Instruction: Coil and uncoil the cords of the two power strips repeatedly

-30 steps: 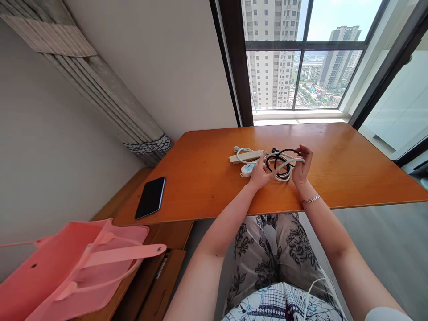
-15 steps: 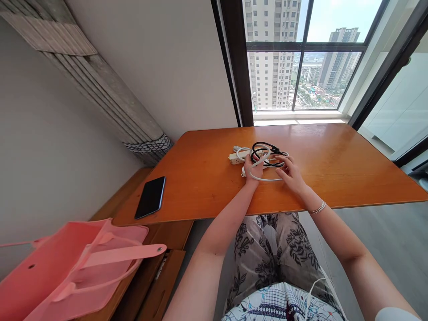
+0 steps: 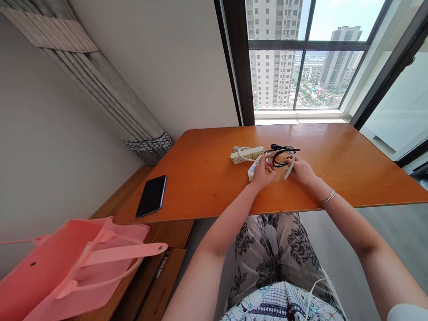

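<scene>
On the wooden table, a cream power strip (image 3: 251, 154) lies with a white cord (image 3: 241, 154) looped over its left end. A smaller white power strip (image 3: 252, 171) sits in front of it, partly covered by my left hand (image 3: 264, 172). That hand's fingers are bent at the left side of a tangle of cords; what they grip is partly hidden. My right hand (image 3: 301, 170) is closed on a white cable (image 3: 291, 167) at the right side of the tangle. A black cable (image 3: 280, 160) is coiled between both hands, its dark plug (image 3: 274, 146) at the back.
A black tablet or phone (image 3: 151, 196) lies at the left end of the table (image 3: 200, 178). A pink bag (image 3: 96, 267) with straps stands at the lower left on a brown wooden cabinet (image 3: 163, 276). Behind the table are a curtain (image 3: 110, 93) and a window (image 3: 304, 76).
Both hands and the cable tangle have shifted right. The white loop around my left hand has come off it, and my right hand has closed on the white cable. More of the power strips shows.
</scene>
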A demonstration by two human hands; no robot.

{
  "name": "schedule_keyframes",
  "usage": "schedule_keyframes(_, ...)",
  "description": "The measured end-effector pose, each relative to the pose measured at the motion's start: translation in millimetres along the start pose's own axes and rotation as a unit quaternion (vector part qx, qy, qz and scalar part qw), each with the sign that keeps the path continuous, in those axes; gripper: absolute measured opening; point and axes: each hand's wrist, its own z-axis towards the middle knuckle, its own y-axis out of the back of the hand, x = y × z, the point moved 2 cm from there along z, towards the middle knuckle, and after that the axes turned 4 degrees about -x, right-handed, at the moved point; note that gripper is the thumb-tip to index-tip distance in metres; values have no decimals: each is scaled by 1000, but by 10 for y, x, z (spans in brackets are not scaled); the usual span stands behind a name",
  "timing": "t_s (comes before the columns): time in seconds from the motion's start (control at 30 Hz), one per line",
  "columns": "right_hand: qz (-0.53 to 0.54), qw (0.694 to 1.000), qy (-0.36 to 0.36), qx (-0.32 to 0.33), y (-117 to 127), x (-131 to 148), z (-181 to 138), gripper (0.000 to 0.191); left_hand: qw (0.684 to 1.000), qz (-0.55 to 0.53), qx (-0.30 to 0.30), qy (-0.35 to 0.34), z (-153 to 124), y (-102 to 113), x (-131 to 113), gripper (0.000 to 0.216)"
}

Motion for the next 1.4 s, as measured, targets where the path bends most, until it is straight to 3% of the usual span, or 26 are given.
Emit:
schedule_keyframes(0.07,-12,1000,11,-11,72,-281,37,35,993,113,29,-12,17,34,-17,50)
schedule_keyframes(0.2,-4,998,51,23,195,-701,88,44,954,280,94,-49,62,69,-55,32)
schedule_keyframes(0.3,9,997,58,50,271,-872,136,50,931,343,113,-56,74,89,-68,30)
schedule_keyframes(0.43,23,997,40,56,351,-970,220,43,920,378,98,-32,80,135,-34,40)
schedule_keyframes(0.63,77,993,-3,90,366,-979,260,39,916,396,69,20,114,192,89,71)
schedule_keyframes(0.8,23,996,-35,76,331,-988,276,28,922,382,58,22,122,207,111,79)
schedule_keyframes(0.93,-11,993,-53,107,301,-1010,383,30,932,362,32,1,124,200,34,65)
schedule_keyframes(1.13,85,982,-161,45,311,-960,769,39,957,286,-27,-46,112,242,-90,17)
schedule_keyframes(1.4,34,983,-134,122,-65,-725,946,45,957,270,-69,-81,84,281,-159,21)
